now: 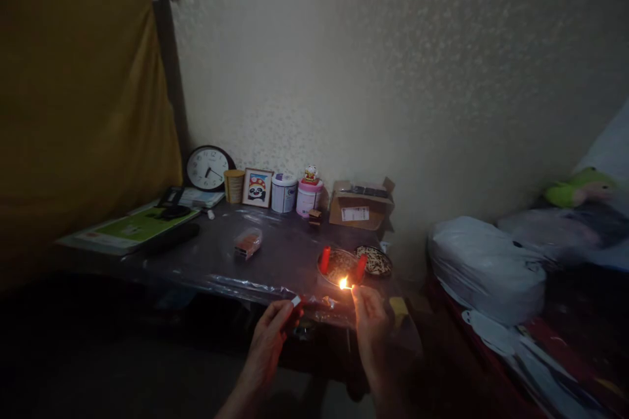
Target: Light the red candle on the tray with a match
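A burning match (pixel 347 285) is pinched between the fingertips of my right hand (pixel 369 314), its flame pointing left. My left hand (pixel 271 332) grips a small box, probably a matchbox (pixel 295 301), of which just a pale end shows. Both hands are in front of the table's near edge. Just beyond the flame, two red candles, one on the left (pixel 325 260) and one on the right (pixel 361 267), stand on a round plate (pixel 339 251). No flame shows on either candle. Beside them, a second round dish (pixel 374 260) holds pale, thin pieces.
A plastic-covered table (pixel 216 255) bears a wrapped packet (pixel 248 243), a clock (pixel 209 168), a framed panda picture (pixel 257 188), two tins (pixel 284 194) and an open cardboard box (pixel 361 206). White bags (pixel 486 268) lie at right. A yellow curtain (pixel 88 91) hangs at left.
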`<control>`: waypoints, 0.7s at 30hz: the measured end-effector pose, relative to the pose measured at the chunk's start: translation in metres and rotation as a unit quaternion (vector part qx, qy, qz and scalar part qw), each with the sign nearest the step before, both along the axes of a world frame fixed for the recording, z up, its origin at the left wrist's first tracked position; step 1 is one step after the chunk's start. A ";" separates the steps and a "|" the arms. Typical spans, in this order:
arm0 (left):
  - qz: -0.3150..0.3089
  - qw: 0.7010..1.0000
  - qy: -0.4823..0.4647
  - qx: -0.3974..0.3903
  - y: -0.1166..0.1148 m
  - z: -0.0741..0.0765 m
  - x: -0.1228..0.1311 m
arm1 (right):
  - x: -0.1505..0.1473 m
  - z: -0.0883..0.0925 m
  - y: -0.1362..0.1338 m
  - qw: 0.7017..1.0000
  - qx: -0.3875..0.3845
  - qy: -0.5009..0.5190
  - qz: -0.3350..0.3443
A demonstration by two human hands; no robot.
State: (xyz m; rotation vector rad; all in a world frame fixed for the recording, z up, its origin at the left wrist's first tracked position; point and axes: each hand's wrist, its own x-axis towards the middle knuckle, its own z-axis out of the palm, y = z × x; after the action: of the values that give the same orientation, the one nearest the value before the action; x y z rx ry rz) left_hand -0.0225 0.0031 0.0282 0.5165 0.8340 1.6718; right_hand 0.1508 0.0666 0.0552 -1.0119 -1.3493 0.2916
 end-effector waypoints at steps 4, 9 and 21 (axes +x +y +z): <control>0.002 1.000 -0.005 0.005 0.001 0.002 0.000 | -0.001 -0.007 0.003 0.999 -0.026 -0.003 0.018; 0.011 1.000 -0.009 -0.001 0.001 0.004 0.000 | -0.002 -0.012 0.007 0.999 -0.020 0.015 0.027; 0.007 1.000 -0.011 -0.002 0.006 -0.004 -0.003 | -0.006 -0.014 0.022 0.996 -0.038 0.042 0.063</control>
State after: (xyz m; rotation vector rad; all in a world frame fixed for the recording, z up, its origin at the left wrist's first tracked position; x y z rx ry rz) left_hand -0.0252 0.0094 0.0240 0.4904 0.8268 1.6843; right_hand 0.1447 0.0882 0.0414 -0.9684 -1.3364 0.4797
